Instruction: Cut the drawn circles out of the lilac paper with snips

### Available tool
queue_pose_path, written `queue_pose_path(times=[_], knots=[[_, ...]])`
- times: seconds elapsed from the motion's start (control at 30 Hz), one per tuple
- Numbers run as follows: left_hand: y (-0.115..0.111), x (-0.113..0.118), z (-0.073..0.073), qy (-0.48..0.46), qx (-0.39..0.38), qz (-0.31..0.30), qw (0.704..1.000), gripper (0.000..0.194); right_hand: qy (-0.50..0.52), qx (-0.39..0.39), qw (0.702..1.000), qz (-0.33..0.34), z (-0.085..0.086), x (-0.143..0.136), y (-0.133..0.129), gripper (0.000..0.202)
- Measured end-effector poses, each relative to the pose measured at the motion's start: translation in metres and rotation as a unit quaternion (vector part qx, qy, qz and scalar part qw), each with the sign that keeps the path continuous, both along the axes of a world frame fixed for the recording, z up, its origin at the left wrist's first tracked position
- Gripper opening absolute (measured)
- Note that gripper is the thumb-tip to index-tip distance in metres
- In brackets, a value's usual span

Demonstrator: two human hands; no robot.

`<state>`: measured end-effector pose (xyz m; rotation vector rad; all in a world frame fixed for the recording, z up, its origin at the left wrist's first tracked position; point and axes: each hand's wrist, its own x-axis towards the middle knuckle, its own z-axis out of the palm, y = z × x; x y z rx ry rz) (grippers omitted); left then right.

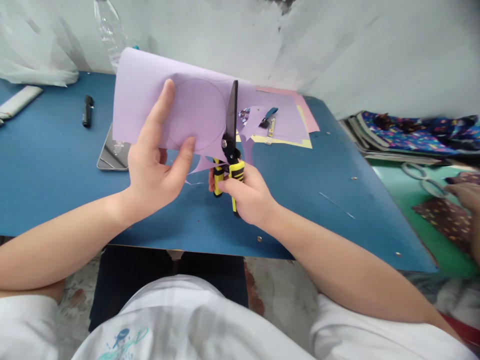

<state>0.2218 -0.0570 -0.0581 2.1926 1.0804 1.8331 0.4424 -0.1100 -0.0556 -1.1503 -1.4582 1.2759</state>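
Note:
My left hand [161,145] grips a purple sheet of paper [142,90], raised above the blue table, with thumb and a finger on its near face. A circle is drawn on the sheet beside these fingers. My right hand [249,192] is wrapped round the yellow and black handles of a pair of scissors [233,135]. Their dark blade points up along the right side of the circle, with the paper at the blades. The other blade is hidden behind the sheet. Narrow cut strips of purple paper [204,164] hang around the scissors.
On the blue table [300,190] lie stacked coloured sheets [303,125], a small cutter [271,127], a black marker [87,111] and a phone [114,152]. A clear bottle [110,30] stands by the wall. At right, another person's hand [467,195] is near grey-handled scissors [423,177].

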Motion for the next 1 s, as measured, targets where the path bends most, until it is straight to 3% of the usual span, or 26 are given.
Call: queue_pose_path(times=[0.37, 0.57, 1.0], knots=[[-0.014, -0.001, 0.011, 0.010, -0.059, -0.005, 0.998, 0.078, 0.012, -0.006, 1.000, 0.006, -0.001, 0.000, -0.001, 0.003], [-0.012, -0.003, 0.010, 0.012, -0.012, -0.026, 1.000, 0.069, 0.005, -0.007, 1.000, 0.002, 0.001, 0.000, -0.001, 0.007], [-0.003, -0.003, 0.004, 0.010, -0.011, -0.053, 0.998, 0.068, 0.003, -0.013, 1.000, -0.002, 0.000, 0.000, -0.002, 0.009]])
